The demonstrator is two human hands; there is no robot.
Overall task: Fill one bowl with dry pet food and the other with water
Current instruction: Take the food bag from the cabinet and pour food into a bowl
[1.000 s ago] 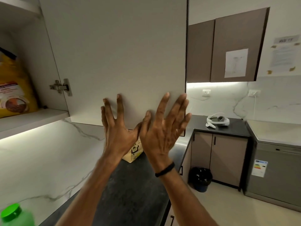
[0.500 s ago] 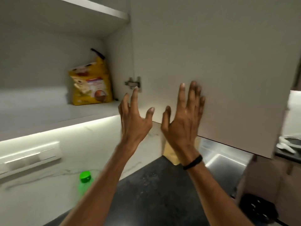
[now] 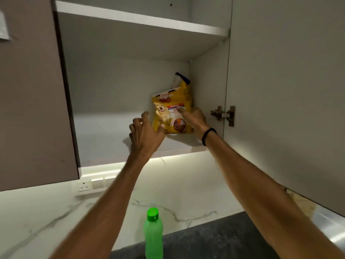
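A yellow bag of dry dog food (image 3: 172,111) stands upright at the back right of the lower shelf (image 3: 112,146) in an open wall cabinet. My left hand (image 3: 145,133) reaches into the cabinet with fingers apart, its thumb tip at the bag's lower left corner. My right hand (image 3: 194,118), with a black band on the wrist, is at the bag's right side, fingers touching its front. Neither hand has closed around the bag. A green water bottle (image 3: 153,234) with a green cap stands on the dark counter below. No bowls are in view.
The cabinet door (image 3: 289,90) hangs open on the right, hinge (image 3: 224,114) showing. A brown closed cabinet (image 3: 31,109) is on the left. An upper shelf (image 3: 140,17) sits above. A wall socket (image 3: 85,185) is on the marble backsplash under the lit cabinet edge.
The view has swung left to face the open cabinet. Both hands have moved from in front of the door into the cabinet and now reach the dog food bag.
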